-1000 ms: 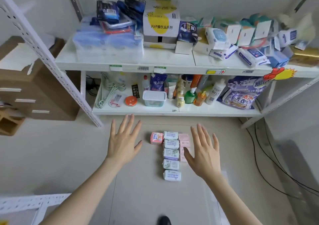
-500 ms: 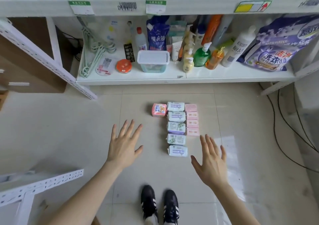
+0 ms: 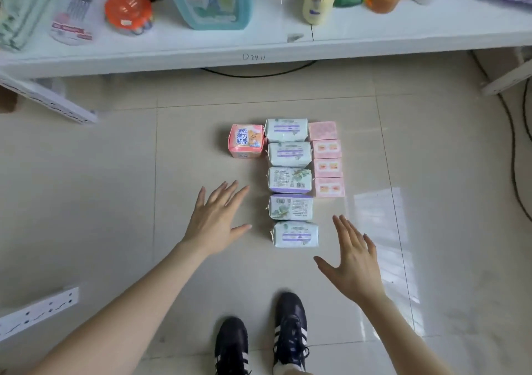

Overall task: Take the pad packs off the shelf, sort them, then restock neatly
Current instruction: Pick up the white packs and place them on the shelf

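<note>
Lowered since earlier, left hand (image 3: pixel 214 219) and right hand (image 3: pixel 352 262) are spread flat, nothing held, flanking the pad packs (image 3: pixel 290 179) on the floor (image 3: pixel 86 202) before the shelf (image 3: pixel 172 58) edge. One column should be gathered squarely from both sides

A coral-pink pack (image 3: pixel 246 141) with blue lettering is seen; five white packs (image 3: pixel 290 182) are banded in purple and sprigged green. Four pale pink packs (image 3: pixel 327 158) are orange-printed; dark shoes (image 3: pixel 289 334) are white-striped
</note>
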A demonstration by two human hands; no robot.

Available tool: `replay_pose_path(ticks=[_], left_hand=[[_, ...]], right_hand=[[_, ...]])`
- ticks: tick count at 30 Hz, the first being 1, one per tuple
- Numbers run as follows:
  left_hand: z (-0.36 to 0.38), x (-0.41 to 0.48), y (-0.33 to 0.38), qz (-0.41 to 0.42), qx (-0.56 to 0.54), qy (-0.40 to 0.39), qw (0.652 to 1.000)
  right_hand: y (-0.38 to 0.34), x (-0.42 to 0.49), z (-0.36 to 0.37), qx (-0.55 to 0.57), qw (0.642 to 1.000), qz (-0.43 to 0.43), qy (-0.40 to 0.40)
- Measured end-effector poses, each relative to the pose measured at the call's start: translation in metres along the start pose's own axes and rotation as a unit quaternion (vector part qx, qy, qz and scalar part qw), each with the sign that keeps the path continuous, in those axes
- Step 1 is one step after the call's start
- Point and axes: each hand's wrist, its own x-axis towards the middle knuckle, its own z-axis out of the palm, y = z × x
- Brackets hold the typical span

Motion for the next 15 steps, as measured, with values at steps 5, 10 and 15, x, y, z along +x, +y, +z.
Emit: replay_pose_path(ticks=[5,10,15], left_hand=[[0.085,0.057,-0.022,0.036,-0.039,-0.024,0.998],[0.149,0.087,-0.029,0.101,-0.122,0.007,0.987],[0.186,0.105,-0.028,0.126,-0.195,0.023,0.973]], right_hand=[[0.036,0.042,0.083,0.057,0.998,-0.015,-0.003],[0.059,0.055,0.153,0.126,0.992,-0.022,0.01],[0.074,0.062,0.194,0.175,0.98,-0.061,0.071]])
